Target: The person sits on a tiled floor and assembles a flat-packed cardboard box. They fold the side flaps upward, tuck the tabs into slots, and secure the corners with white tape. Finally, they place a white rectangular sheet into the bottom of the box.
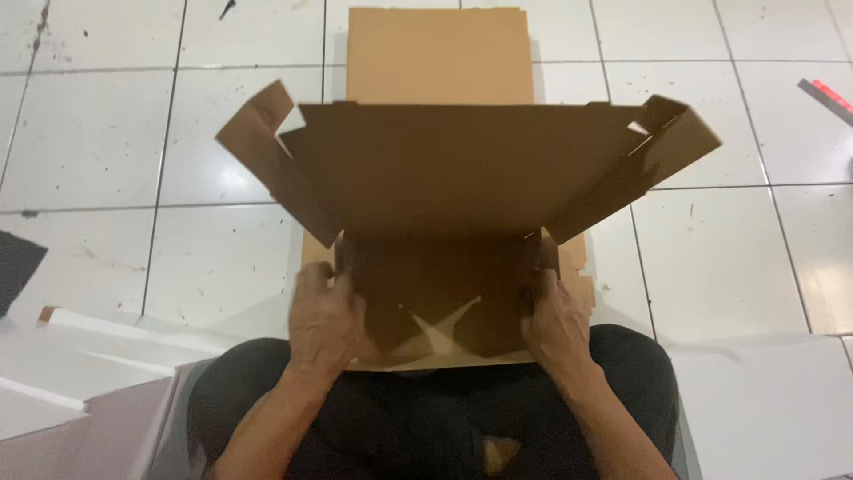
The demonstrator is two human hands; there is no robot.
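Two hands work one brown die-cut cardboard box blank (462,178), which rests on the lap of a seated person in dark trousers (426,418) and rises over the white tiled floor (115,133). The left hand (324,320) is closed on the near left edge of the blank, fingers curled over the side panel and the thumb against the inner face; the right hand (558,320) is closed on the near right edge in mirror fashion. This paired grip at opposite sides keeps the base panel level on the knees and, in all likelihood, allows the side walls to be folded up evenly. The large rear panel stands tilted up and away from the person, with one notched flap projecting at each upper corner, two flaps in total. One stack of flat, lighter brown cardboard sheets (440,53) lies on the floor directly behind the blank, within reach; the number of sheets in it cannot be counted. White flat board pieces (71,373) lie at the lower left, and another white sheet (764,400) at the lower right. One red and black object (826,93) lies at the right edge.
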